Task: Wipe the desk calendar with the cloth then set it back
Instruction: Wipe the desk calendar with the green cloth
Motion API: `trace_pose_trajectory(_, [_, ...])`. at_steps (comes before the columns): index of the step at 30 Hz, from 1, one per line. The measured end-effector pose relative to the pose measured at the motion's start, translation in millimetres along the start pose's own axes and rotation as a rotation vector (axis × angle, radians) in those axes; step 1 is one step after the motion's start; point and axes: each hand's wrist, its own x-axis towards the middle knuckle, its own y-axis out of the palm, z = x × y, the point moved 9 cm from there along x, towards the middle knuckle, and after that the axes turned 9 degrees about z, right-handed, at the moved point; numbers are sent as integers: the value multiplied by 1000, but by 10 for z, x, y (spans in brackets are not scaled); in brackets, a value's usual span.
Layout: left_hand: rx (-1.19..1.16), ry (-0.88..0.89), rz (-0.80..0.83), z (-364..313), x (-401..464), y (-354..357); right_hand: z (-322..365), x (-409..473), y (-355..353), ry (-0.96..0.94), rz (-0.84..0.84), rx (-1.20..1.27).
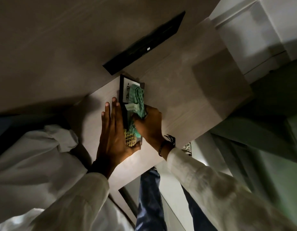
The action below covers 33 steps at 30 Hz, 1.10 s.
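The desk calendar [125, 88], black-framed with a white face and a gold grid at its near end, rests on the pale wooden desk [174, 104]. My left hand [113, 135] holds it along its left side, fingers stretched flat and thumb under the near end. My right hand [150, 124] presses a bunched green cloth [137, 100] onto the calendar's face. The cloth covers most of the face; only part of the lettering shows.
A flat black object [144, 45] lies on the desk just beyond the calendar. The desk's right edge drops off near a white cabinet [261, 35]. My legs in blue jeans [151, 197] stand below the desk's near edge.
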Motion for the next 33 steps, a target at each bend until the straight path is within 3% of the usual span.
trace_pose_trajectory(3, [10,-1,-17,-10,-4,1,-138,144,-25,109,26,-62])
trace_pose_trajectory(8, [9,9,-37,16,16,-7,-70,39,104,53,24,74])
trace_pose_trajectory(12, [21,3,-42,6,-6,1,-227,142,30,163,26,31])
trace_pose_trajectory(17, [19,3,-51,18,5,-5,-96,33,71,39,6,57])
trace_pose_trajectory(22, [9,-7,-36,4,3,-10,-197,23,-5,69,14,18])
trace_pose_trajectory(26, [23,-7,-33,20,13,-3,-25,-74,68,-61,18,72])
trace_pose_trajectory(31, [21,-25,-26,15,15,4,-190,-15,6,41,9,77])
trace_pose_trajectory(33, [18,-15,-19,17,29,11,-87,-52,24,-17,-13,107])
